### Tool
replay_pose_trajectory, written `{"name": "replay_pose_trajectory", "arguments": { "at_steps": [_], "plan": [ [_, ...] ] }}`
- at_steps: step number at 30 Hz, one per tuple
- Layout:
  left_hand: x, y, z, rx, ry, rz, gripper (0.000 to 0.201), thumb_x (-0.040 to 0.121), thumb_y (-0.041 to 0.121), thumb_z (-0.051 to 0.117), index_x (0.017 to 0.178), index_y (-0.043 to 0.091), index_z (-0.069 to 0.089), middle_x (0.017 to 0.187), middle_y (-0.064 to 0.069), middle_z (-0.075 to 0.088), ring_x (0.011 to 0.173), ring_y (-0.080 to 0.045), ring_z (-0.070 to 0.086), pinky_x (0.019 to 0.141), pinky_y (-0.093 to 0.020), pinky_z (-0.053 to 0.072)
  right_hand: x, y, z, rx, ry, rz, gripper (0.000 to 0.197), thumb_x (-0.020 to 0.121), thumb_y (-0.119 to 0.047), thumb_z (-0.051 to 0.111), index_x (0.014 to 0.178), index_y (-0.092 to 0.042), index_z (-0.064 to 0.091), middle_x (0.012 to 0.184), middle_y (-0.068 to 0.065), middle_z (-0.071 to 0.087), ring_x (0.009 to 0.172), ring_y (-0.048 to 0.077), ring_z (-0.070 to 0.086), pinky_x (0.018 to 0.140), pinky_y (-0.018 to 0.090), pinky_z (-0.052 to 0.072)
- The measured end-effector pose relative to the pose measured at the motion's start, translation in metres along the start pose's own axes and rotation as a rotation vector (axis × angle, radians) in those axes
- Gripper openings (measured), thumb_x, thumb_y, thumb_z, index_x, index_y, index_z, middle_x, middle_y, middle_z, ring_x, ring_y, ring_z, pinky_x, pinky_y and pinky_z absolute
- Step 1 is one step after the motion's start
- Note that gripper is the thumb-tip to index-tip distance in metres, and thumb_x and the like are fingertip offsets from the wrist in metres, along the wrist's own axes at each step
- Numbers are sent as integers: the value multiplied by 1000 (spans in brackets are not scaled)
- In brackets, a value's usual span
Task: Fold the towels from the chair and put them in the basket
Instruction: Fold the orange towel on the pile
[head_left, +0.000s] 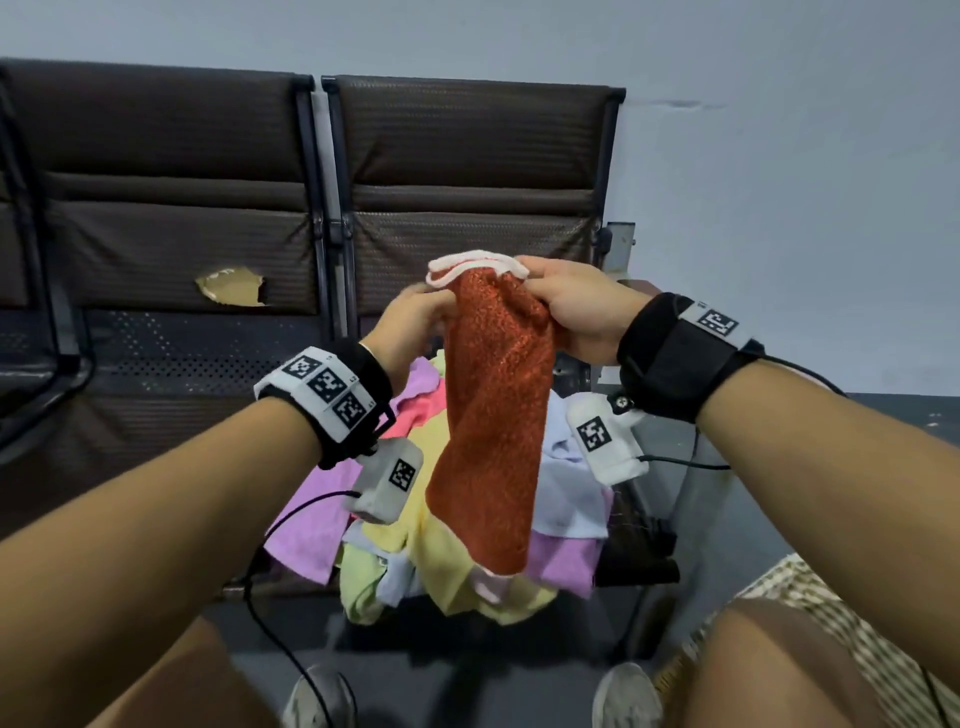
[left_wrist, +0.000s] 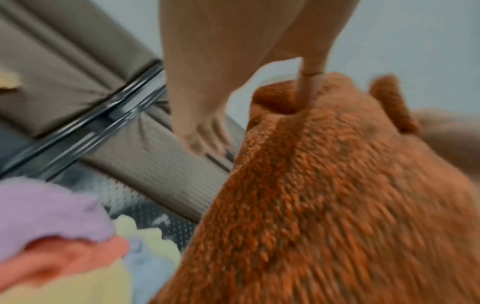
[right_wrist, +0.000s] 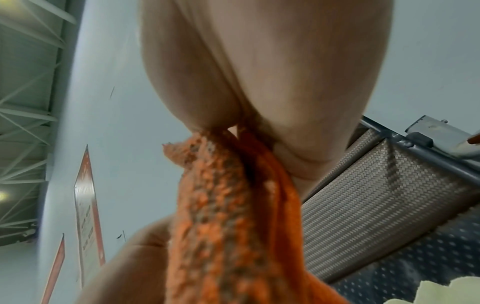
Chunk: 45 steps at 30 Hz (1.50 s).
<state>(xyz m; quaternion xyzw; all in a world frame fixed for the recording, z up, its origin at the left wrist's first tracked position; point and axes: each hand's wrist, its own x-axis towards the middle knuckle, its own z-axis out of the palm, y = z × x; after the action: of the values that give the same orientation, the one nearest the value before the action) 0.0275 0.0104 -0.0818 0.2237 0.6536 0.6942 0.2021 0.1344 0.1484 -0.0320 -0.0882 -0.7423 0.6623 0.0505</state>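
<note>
The fuzzy rust-orange towel with its pale pink hem (head_left: 493, 410) is up in the air, hanging long and bunched from its top edge, and both hands have it: the left hand (head_left: 415, 322) pinches the left side of the top, fingers curled into the pile, while the right hand (head_left: 571, 306) clamps the right corner, thumb and fingers closed tight over the hem. Directly below the hands lies the heap of loose pastel towels (head_left: 441, 551), pink, yellow, pale blue and lilac, spilling across the perforated metal seat of the dark chair (head_left: 467, 171). Beyond the hands stands that chair's brown woven backrest, with a matching torn-backed chair (head_left: 166, 197) off the left hand's side, against a pale grey wall (head_left: 779, 156)
</note>
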Motion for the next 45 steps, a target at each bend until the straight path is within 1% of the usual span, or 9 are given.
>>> {"name": "replay_pose_trajectory", "arguments": {
  "at_steps": [6,10,13,18,24,29,35,39,45],
  "plan": [
    [16,-6,-3,22,70,219,14,101,18,55,105,14,68,93,0,68,80,-8,63,77,-25,51,7,4,-22,-178,45,48,64,74,-72,67,113,-21,72,104,2,77,93,20,75,82,31,60],
    [40,1,-2,422,178,390,35,99,40,51,69,36,69,59,11,61,59,5,56,62,-21,42,26,8,-46,-705,176,-2,23,73,-41,78,73,-19,70,76,-5,71,74,12,68,65,23,51],
    [70,5,-1,608,213,321,34,99,40,52,83,20,74,80,-9,71,76,-18,66,69,-32,42,44,7,-63,-798,300,-22,22,82,-26,63,62,-17,63,56,-7,57,62,14,55,50,20,40],
    [106,28,6,399,239,337,27,100,21,54,101,0,71,88,-9,64,84,-18,57,77,-32,46,74,7,-78,-758,497,-275,20,91,-14,51,89,-25,66,73,-8,59,77,14,59,70,24,40],
    [96,38,4,51,138,473,17,92,-4,59,97,10,67,93,-5,68,84,-10,61,77,-21,49,73,16,-75,-607,520,-545,19,99,-23,40,97,-33,56,75,-15,58,66,-6,53,62,16,40],
    [54,-29,-13,217,27,194,32,79,-18,67,75,13,58,67,0,64,64,-12,57,66,-28,51,43,78,-72,-759,275,-355,32,84,-11,59,114,-21,62,93,-9,66,80,6,60,74,23,46],
    [-2,-111,-26,600,-374,-230,22,89,-14,54,85,8,56,84,-16,53,80,-26,49,74,-39,43,8,169,-47,-958,-181,111,23,91,-12,51,76,-3,64,63,2,57,61,18,54,65,38,49],
    [-13,-126,-30,632,-495,-464,26,95,1,57,121,6,56,106,-16,62,90,-29,62,82,-47,57,4,189,-38,-711,-210,348,30,91,-12,47,61,-15,50,53,-5,49,49,12,48,51,23,41],
    [6,-125,-37,525,-446,-457,4,89,10,66,90,13,67,58,10,65,56,-5,63,56,-23,55,21,178,-45,-572,-143,372,17,86,-9,56,69,-15,58,51,-7,53,43,8,50,43,17,39]
  ]
}}
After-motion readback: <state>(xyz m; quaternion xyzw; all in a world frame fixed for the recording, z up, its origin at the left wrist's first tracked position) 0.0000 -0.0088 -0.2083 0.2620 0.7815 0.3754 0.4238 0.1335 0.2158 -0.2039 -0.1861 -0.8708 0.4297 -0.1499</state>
